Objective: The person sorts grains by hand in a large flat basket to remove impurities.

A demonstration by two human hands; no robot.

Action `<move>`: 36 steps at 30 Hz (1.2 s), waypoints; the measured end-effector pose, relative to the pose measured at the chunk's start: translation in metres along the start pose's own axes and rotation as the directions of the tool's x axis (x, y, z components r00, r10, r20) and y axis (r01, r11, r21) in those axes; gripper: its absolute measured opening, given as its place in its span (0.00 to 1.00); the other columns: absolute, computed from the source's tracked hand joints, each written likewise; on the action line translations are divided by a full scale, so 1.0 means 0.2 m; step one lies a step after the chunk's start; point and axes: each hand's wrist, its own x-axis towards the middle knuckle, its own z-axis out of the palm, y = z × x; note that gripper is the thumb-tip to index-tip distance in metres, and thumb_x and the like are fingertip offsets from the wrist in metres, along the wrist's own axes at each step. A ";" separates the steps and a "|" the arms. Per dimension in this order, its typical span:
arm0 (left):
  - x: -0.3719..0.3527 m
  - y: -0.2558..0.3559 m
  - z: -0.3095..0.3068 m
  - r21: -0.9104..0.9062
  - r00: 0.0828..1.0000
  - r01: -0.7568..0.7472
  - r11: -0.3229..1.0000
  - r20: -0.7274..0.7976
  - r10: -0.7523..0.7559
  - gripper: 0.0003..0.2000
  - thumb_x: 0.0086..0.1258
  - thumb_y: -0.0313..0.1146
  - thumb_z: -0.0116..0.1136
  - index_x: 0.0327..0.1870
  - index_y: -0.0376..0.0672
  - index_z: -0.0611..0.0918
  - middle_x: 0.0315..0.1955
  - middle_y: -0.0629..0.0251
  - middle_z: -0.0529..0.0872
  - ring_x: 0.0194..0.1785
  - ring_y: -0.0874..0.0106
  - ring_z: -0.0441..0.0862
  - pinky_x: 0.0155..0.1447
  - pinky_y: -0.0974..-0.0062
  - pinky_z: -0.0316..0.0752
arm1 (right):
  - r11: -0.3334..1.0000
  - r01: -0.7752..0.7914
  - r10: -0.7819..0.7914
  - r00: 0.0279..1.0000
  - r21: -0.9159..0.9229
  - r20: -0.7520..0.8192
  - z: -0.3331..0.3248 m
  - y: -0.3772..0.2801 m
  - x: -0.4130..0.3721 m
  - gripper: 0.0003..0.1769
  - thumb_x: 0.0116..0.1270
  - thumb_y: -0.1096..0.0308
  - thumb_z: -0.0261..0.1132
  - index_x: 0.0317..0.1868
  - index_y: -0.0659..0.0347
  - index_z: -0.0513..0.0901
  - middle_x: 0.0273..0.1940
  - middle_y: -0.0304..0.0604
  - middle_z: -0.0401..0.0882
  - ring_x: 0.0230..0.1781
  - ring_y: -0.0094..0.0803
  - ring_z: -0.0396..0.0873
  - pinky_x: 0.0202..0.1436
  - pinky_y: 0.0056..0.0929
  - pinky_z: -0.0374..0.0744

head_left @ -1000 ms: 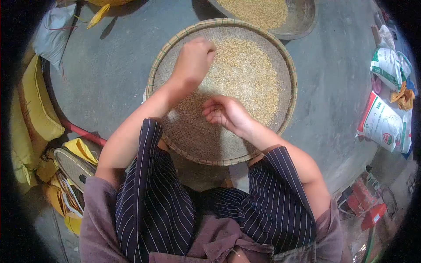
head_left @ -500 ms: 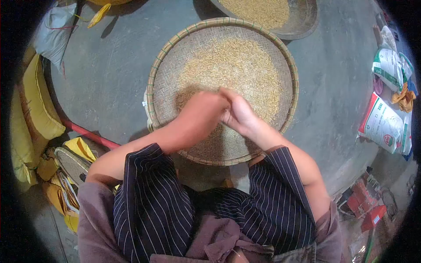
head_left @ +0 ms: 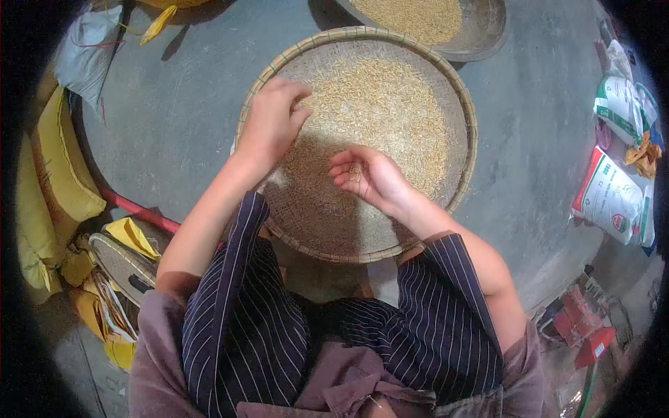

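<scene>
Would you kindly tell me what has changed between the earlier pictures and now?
The left hand, which met the right hand over the middle of the tray half a second ago, swung out to its left side over the grain. The right hand turned palm up, a few grains on it. The tray, pan and sacks stayed put.

We find the far and right parts of the woven tray [head_left: 468, 118] open, with only our left hand [head_left: 272, 122] at its left rim and our right hand [head_left: 366, 175] near the middle above the grain [head_left: 390, 104]. The metal pan [head_left: 491, 31] just beside the far rim closes that side. Bare concrete floor [head_left: 167, 118] lies free on the left up to the yellow sacks [head_left: 59, 153], and on the right up to the printed bags [head_left: 613, 198].
</scene>
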 end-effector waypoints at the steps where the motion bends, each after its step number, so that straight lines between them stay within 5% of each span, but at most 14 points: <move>1: 0.01 -0.01 0.01 0.000 1.000 0.001 1.000 -0.001 -0.001 0.11 0.56 0.26 0.66 0.41 0.38 0.83 0.34 0.60 0.83 0.33 0.67 0.83 0.39 0.72 0.77 | 1.000 0.007 -0.007 1.000 -0.025 -0.012 0.01 0.00 0.00 0.21 0.76 0.61 0.43 0.43 0.72 0.75 0.34 0.48 0.78 0.31 0.31 0.80 0.37 0.23 0.82; 14: 0.05 0.00 0.01 0.015 0.997 -0.069 0.998 0.035 0.069 0.04 0.57 0.24 0.61 0.32 0.36 0.83 0.31 0.55 0.83 0.36 0.59 0.81 0.42 0.67 0.76 | 1.000 -0.019 0.019 1.000 -0.003 -0.006 0.01 0.01 0.02 0.21 0.75 0.61 0.43 0.44 0.73 0.75 0.34 0.49 0.78 0.32 0.34 0.80 0.38 0.28 0.81; 19: 0.05 -0.01 0.01 -0.004 0.997 -0.052 0.999 0.052 0.052 0.04 0.57 0.23 0.59 0.33 0.36 0.83 0.31 0.52 0.83 0.39 0.55 0.81 0.45 0.64 0.75 | 0.999 0.014 -0.015 1.000 0.050 0.019 0.03 -0.04 0.01 0.23 0.75 0.59 0.43 0.49 0.75 0.73 0.41 0.55 0.78 0.42 0.40 0.81 0.48 0.30 0.82; 22: 0.05 0.06 -0.03 0.030 0.998 -0.045 0.999 0.050 0.043 0.04 0.56 0.23 0.63 0.32 0.36 0.83 0.31 0.57 0.85 0.35 0.61 0.84 0.40 0.72 0.77 | 0.994 0.032 -0.035 0.999 0.102 0.029 0.03 -0.04 0.03 0.25 0.76 0.58 0.42 0.51 0.77 0.71 0.43 0.56 0.77 0.47 0.41 0.79 0.52 0.33 0.81; 24: 0.03 0.16 -0.07 -0.077 0.981 0.098 0.992 0.173 -0.084 0.04 0.57 0.23 0.63 0.33 0.37 0.84 0.31 0.57 0.85 0.34 0.61 0.84 0.40 0.72 0.77 | 0.992 0.029 -0.033 0.999 0.124 0.030 0.04 -0.04 0.05 0.24 0.76 0.58 0.41 0.51 0.75 0.71 0.44 0.56 0.78 0.47 0.41 0.79 0.52 0.35 0.80; 27: -0.03 0.26 -0.08 -0.320 0.941 0.122 0.939 0.339 -0.007 0.06 0.56 0.24 0.62 0.35 0.39 0.85 0.31 0.56 0.86 0.35 0.60 0.85 0.41 0.71 0.77 | 0.985 0.053 -0.053 0.999 0.165 -0.008 0.07 -0.04 0.05 0.23 0.76 0.58 0.41 0.50 0.72 0.72 0.42 0.54 0.78 0.46 0.41 0.79 0.52 0.38 0.78; 30: -0.06 0.25 -0.01 -0.148 0.838 -0.078 0.986 0.526 0.145 0.09 0.53 0.24 0.63 0.36 0.39 0.85 0.31 0.55 0.85 0.35 0.59 0.84 0.42 0.70 0.78 | 0.988 0.067 -0.062 0.997 0.138 -0.040 0.06 -0.02 0.06 0.21 0.75 0.58 0.42 0.47 0.69 0.73 0.40 0.50 0.78 0.42 0.39 0.78 0.50 0.37 0.78; 34: -0.04 0.27 -0.04 -0.119 0.893 -0.146 0.982 0.411 0.183 0.07 0.53 0.27 0.61 0.33 0.40 0.86 0.28 0.49 0.84 0.35 0.55 0.84 0.41 0.65 0.79 | 0.998 0.056 -0.055 0.998 0.023 -0.025 0.05 0.01 0.04 0.18 0.75 0.58 0.44 0.46 0.65 0.74 0.41 0.47 0.77 0.40 0.38 0.78 0.47 0.36 0.78; 36: 0.00 0.31 -0.10 -0.117 0.927 0.010 0.993 0.373 0.035 0.07 0.53 0.27 0.62 0.32 0.40 0.87 0.29 0.49 0.84 0.36 0.55 0.84 0.42 0.66 0.79 | 0.999 -0.047 0.047 0.999 0.012 -0.018 0.01 -0.02 0.06 0.17 0.74 0.60 0.46 0.49 0.63 0.74 0.42 0.48 0.78 0.43 0.38 0.77 0.51 0.36 0.77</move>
